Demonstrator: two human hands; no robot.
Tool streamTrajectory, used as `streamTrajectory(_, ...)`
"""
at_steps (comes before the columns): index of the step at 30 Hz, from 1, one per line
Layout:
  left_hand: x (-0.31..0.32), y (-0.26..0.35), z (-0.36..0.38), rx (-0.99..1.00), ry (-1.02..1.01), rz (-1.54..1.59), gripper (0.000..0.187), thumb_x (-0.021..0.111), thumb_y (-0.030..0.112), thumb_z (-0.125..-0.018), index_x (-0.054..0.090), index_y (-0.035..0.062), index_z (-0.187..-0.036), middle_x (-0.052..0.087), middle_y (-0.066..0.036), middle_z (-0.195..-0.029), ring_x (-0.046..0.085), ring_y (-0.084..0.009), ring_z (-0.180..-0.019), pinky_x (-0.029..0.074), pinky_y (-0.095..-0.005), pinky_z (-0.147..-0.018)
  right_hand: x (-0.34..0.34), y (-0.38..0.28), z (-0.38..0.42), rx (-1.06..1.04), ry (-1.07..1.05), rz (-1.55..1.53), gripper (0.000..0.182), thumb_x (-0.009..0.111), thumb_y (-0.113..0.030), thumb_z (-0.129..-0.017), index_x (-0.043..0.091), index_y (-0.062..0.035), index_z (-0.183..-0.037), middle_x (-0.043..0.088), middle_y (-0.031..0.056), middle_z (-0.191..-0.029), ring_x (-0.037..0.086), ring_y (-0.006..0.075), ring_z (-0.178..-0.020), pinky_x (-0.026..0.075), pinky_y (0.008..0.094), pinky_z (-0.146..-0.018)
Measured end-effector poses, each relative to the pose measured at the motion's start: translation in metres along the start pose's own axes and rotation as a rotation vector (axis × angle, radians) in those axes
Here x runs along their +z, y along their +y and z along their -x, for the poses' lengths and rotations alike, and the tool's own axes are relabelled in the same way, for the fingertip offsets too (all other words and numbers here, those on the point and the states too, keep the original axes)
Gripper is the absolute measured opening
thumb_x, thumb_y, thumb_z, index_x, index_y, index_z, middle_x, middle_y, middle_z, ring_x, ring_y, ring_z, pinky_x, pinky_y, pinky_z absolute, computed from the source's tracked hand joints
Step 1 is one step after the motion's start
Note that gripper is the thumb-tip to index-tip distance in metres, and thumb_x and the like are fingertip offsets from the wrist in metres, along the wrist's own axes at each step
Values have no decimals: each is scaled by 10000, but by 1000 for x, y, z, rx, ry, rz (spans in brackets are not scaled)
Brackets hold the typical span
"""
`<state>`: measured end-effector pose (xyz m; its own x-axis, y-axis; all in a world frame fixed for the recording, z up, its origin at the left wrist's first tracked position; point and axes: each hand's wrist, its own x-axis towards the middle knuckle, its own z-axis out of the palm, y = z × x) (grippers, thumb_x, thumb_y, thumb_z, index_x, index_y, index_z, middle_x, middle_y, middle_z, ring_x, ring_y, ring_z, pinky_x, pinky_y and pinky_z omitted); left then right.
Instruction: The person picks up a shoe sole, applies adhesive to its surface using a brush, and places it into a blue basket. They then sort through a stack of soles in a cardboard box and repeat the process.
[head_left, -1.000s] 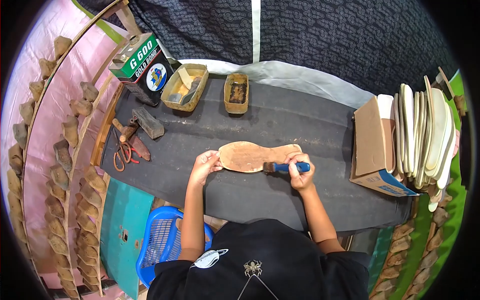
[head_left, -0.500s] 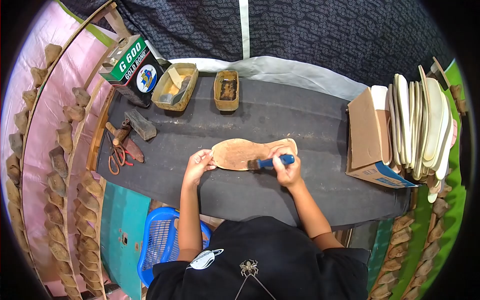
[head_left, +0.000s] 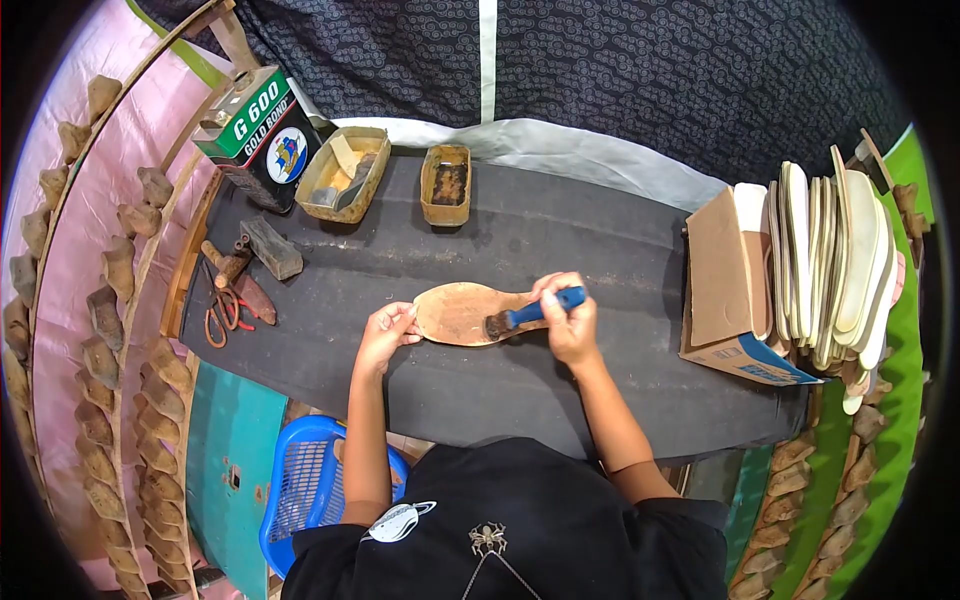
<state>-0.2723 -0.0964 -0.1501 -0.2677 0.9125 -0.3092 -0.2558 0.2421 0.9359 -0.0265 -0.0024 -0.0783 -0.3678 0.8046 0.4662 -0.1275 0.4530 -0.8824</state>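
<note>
A tan, sole-shaped insole (head_left: 455, 310) lies across the dark table top with its wide end to the left. My left hand (head_left: 388, 335) pinches that wide end at its edge, between thumb and fingers. In my right hand (head_left: 572, 328) is a brush (head_left: 535, 308) with a blue handle, gripped in closed fingers. Its dark bristles rest against the insole near the middle, by the edge closest to me. The insole's narrow end is mostly hidden behind my right hand.
Two tubs (head_left: 446, 212), (head_left: 345, 190) and a G 600 can (head_left: 262, 140) stand at the back. Scissors (head_left: 217, 315), a hammer (head_left: 232, 264) and a grey block (head_left: 271, 249) lie left. A cardboard box (head_left: 728, 275) of pale soles (head_left: 822, 270) is right; a blue basket (head_left: 275, 500) is below.
My right hand has shifted slightly away from me, now covering the insole's narrow end. The brush handle slants more steeply, its bristles still on the insole. The whole view has drifted a little.
</note>
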Motion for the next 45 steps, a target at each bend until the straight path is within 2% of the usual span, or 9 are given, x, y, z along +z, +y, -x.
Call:
streamTrajectory(5, -1, -2, -1, 13, -16, 1, 154, 513, 173, -857, 547, 30, -902, 577, -7, -720, 554, -64, -620, 463, -170, -559, -15, 23, 5, 85, -2, -12, 82, 496, -92, -824, 457, -24, -797, 544, 80, -758, 510, 129, -682, 416, 252, -643)
streamTrajectory(8, 2, 1, 0, 12, -13, -9, 158, 515, 176, -856, 546, 28, -904, 575, -7, -717, 553, -65, -619, 463, -170, -558, -41, 31, 5, -23, 23, 94, 115, 480, -150, -846, 442, -42, -833, 539, 66, -777, 470, 67, -605, 387, 184, -511)
streamTrajectory(10, 2, 1, 0, 9, -10, -15, 161, 515, 178, -857, 545, 27, -905, 574, -7, -716, 553, -65, -619, 463, -171, -557, -54, 21, 5, 110, 64, 68, 93, 491, -101, -826, 468, -19, -788, 551, 74, -738, 519, 127, -708, 421, 252, -660)
streamTrajectory(14, 3, 2, 0, 8, -5, -14, 161, 519, 177, -855, 548, 26, -904, 570, -8, -705, 548, -66, -617, 462, -178, -558, -55, 4, -6, 103, 82, 237, 112, 492, -110, -822, 475, -17, -761, 553, 66, -687, 523, 121, -625, 429, 241, -590)
streamTrajectory(20, 2, 2, 1, 4, -1, -15, 153, 524, 175, -852, 554, 28, -881, 564, -6, -689, 540, -64, -613, 455, -182, -553, 7, 25, -23, -89, 115, -68, 95, 464, -140, -863, 415, -63, -839, 525, 63, -769, 481, 65, -587, 395, 182, -492)
streamTrajectory(24, 0, 2, 1, -6, -7, 1, 153, 524, 172, -852, 548, 23, -880, 566, -9, -691, 541, -68, -611, 453, -183, -551, 30, 37, -23, 90, 50, -233, 98, 451, -151, -881, 398, -68, -882, 536, 70, -807, 524, 57, -598, 427, 160, -475)
streamTrajectory(36, 1, 0, 0, 6, 0, -1, 168, 526, 177, -851, 542, 14, -886, 567, -20, -680, 540, -70, -583, 450, -174, -534, -78, 41, -28, 264, 290, 9, 87, 459, -129, -860, 453, -52, -821, 549, 23, -657, 472, 38, -484, 367, 166, -392)
streamTrajectory(40, 2, 2, 0, 7, -4, -6, 171, 529, 181, -849, 543, 14, -884, 567, -19, -676, 542, -69, -581, 449, -172, -530, -70, 27, -37, 133, 242, 158, 83, 456, -122, -854, 450, -46, -822, 546, 18, -666, 458, 39, -500, 357, 179, -405)
streamTrajectory(45, -1, -1, -1, 11, -14, 9, 155, 524, 161, -851, 543, 11, -885, 569, -22, -680, 544, -71, -583, 455, -174, -533, -11, 23, -33, 201, 66, -144, 113, 476, -165, -864, 446, -65, -821, 539, 24, -720, 495, 49, -591, 404, 167, -457)
